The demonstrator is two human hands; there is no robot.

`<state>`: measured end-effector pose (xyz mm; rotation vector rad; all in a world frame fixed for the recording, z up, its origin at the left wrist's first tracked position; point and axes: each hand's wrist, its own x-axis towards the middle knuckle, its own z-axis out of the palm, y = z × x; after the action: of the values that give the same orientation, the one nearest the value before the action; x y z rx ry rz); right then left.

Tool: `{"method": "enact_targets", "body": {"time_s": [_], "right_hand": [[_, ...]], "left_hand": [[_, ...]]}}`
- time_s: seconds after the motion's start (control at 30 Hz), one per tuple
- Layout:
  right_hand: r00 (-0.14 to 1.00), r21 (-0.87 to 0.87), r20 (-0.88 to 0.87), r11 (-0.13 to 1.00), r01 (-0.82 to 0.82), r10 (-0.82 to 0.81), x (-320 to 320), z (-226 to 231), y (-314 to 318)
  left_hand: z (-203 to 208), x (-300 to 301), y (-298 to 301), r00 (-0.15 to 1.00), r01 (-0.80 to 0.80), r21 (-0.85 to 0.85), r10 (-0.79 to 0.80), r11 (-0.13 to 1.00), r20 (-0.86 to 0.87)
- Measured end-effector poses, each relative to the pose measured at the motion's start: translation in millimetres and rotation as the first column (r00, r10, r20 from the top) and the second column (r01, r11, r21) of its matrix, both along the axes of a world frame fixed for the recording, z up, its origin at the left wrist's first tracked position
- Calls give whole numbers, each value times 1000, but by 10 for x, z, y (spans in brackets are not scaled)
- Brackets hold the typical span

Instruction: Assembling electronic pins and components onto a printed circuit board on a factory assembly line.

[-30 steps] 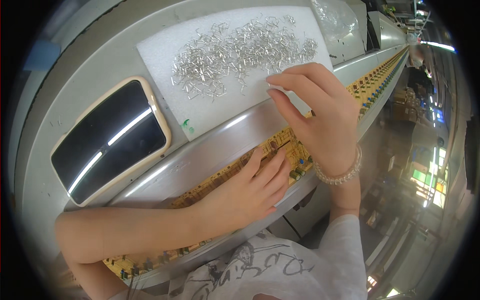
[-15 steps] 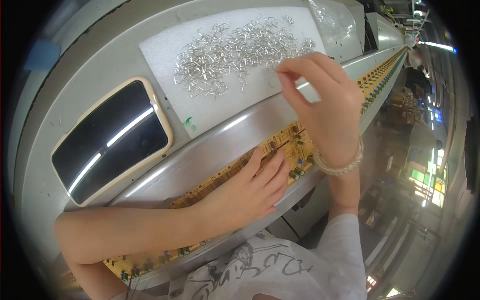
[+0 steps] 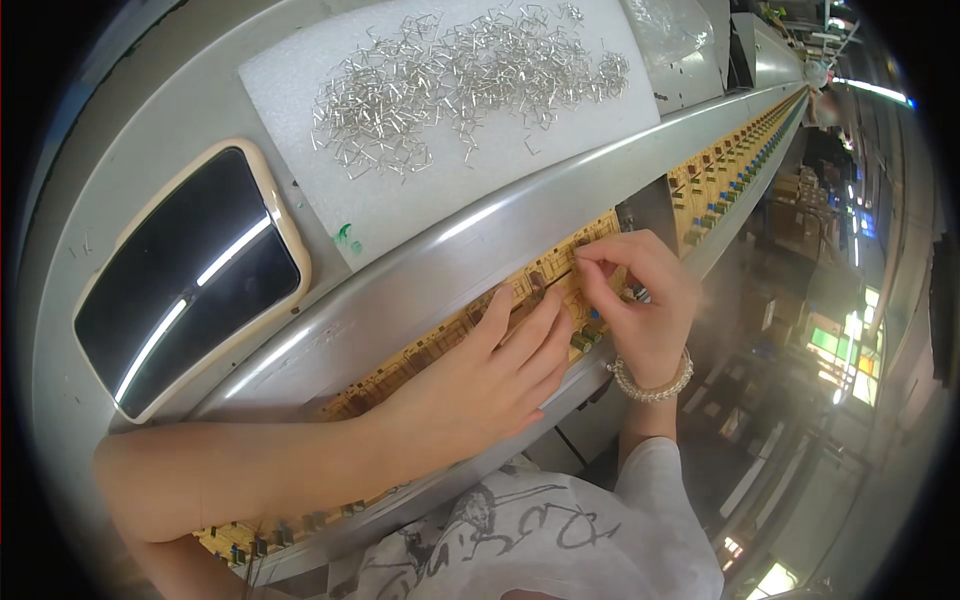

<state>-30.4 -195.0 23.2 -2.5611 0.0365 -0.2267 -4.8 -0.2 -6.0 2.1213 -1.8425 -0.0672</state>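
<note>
My right hand (image 3: 655, 305), with a beaded bracelet at its wrist, is over a yellowish circuit board (image 3: 545, 268). Its thumb and forefinger pinch together close to the board's surface; whatever is between the fingertips is too small to make out. Fingers apart, my left hand (image 3: 485, 380) rests on the same board just to the left, covering part of it. Green, blue and dark components stand along the board's near side. Beyond the boards, a heap of small bent metal wire pieces (image 3: 470, 80) lies on a white foam sheet (image 3: 400, 215).
A smooth metal rail (image 3: 420, 270) runs between the foam sheet and the boards. At the left lies a phone (image 3: 190, 285) in a pale case. More boards (image 3: 725, 170) continue along the line to the far right. Clear plastic (image 3: 675, 35) sits behind the foam.
My right hand has come from the foam sheet's near edge down to the circuit board, still pinched. My left hand stays on the board. The whole view has shifted slightly.
</note>
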Motion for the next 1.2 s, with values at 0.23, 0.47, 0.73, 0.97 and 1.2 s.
{"method": "enact_targets", "body": {"time_s": [0.23, 0.47, 0.73, 0.97, 1.2], "right_hand": [[998, -156, 37, 987, -38, 44, -18, -22, 38], [989, -266, 123, 963, -52, 87, -41, -89, 61], [995, -315, 97, 949, 16, 16, -59, -112, 136], [996, -326, 75, 943, 66, -44, -63, -154, 181], [997, -185, 30, 981, -59, 66, -137, -71, 72]], "left_hand": [[-16, -1, -2, 1000, -9, -20, 9, 1000, 16], [-5, 0, 8, 1000, -3, -5, 3, 1000, 30], [-6, -3, 20, 999, 5, 2, -5, 1000, 43], [-27, -16, 28, 998, 9, 17, -10, 1000, 57], [-13, 1, 48, 997, 15, 22, -16, 1000, 78]]}}
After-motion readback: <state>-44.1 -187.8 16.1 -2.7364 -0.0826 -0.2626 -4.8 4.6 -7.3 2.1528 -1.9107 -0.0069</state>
